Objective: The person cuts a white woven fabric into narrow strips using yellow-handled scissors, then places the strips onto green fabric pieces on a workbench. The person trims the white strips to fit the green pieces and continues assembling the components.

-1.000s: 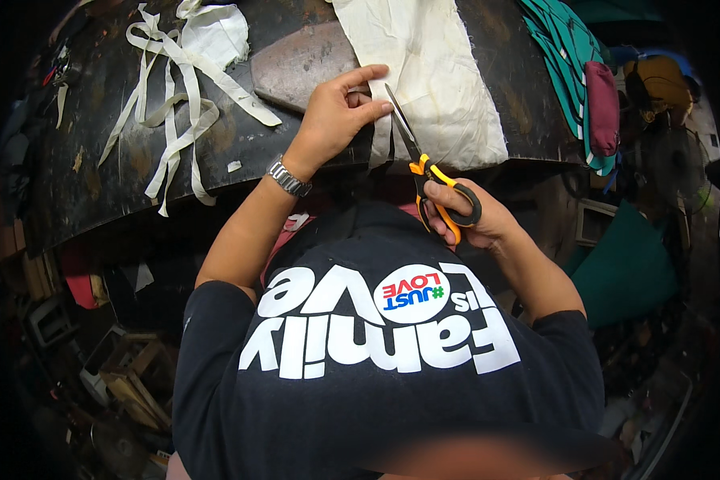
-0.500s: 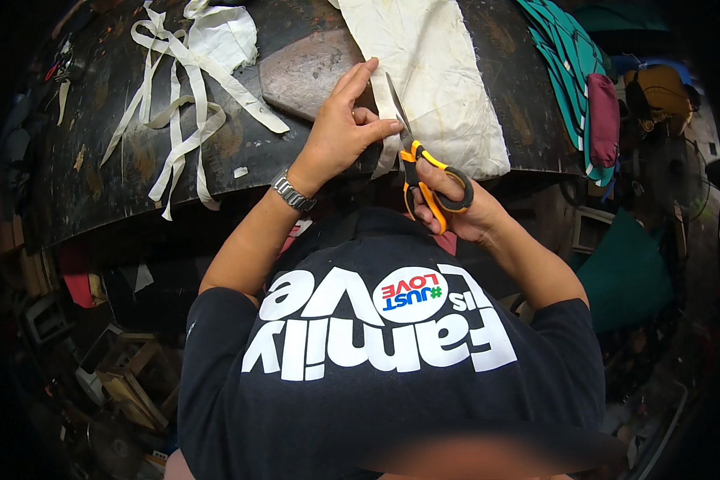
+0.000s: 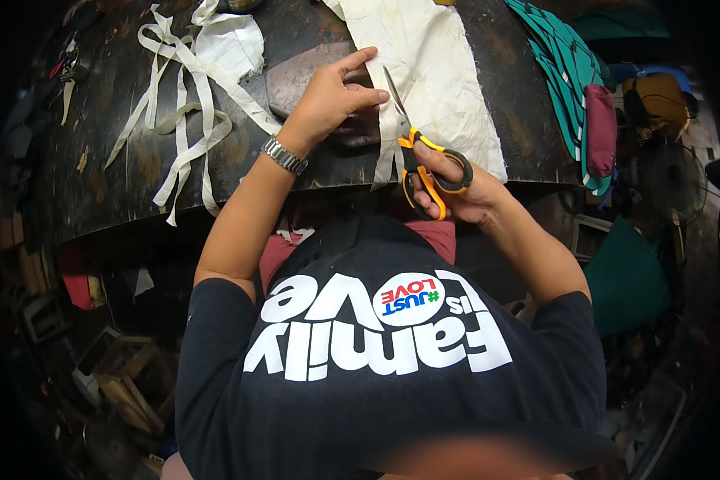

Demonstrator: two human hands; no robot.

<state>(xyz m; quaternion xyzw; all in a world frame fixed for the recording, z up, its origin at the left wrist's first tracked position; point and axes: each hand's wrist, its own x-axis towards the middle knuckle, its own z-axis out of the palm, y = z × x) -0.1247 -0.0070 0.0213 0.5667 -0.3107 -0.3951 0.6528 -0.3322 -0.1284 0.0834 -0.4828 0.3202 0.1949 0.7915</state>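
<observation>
A long piece of off-white cloth lies over the table's near edge. A narrow strip along its left side is partly cut from it and hangs near the edge. My right hand grips scissors with yellow, orange and black handles. Their blades point away from me, slightly parted, at the slit between strip and cloth. My left hand is at the cloth's left edge, index finger and thumb stretched out and apart, their tips touching it. The other fingers of that hand are partly hidden.
Cut off-white strips lie tangled on the left of the dark table, beside a white cloth scrap. A flat brown slab sits behind my left hand. Green folded fabric and a maroon roll are at the right.
My left hand has shifted slightly left and its thumb and index finger have moved farther apart. The scissors have stayed near the same spot, their blades at the slit.
</observation>
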